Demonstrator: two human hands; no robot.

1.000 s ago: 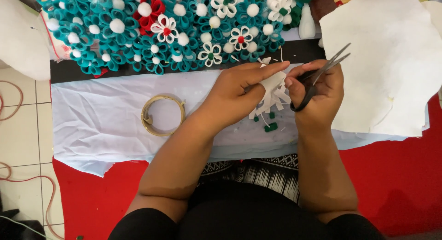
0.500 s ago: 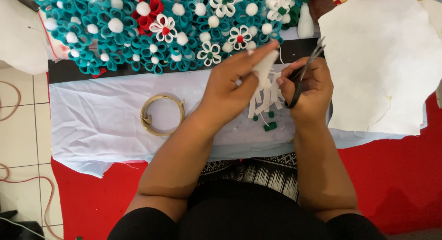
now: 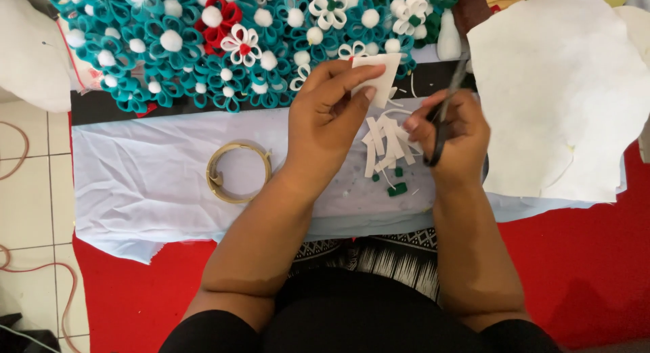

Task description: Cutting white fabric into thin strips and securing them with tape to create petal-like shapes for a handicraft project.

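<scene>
Your left hand (image 3: 325,116) pinches white felt piece (image 3: 377,79); right hand (image 3: 450,136) grips scissors (image 3: 443,119), closed. Strip-cutting underway; cut strips (image 3: 386,143) below. Next: align blades carefully.

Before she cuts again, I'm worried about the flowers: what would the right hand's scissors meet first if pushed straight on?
Probably the white bottle beyond the scissors in the right hand; depth is unclear.
</scene>
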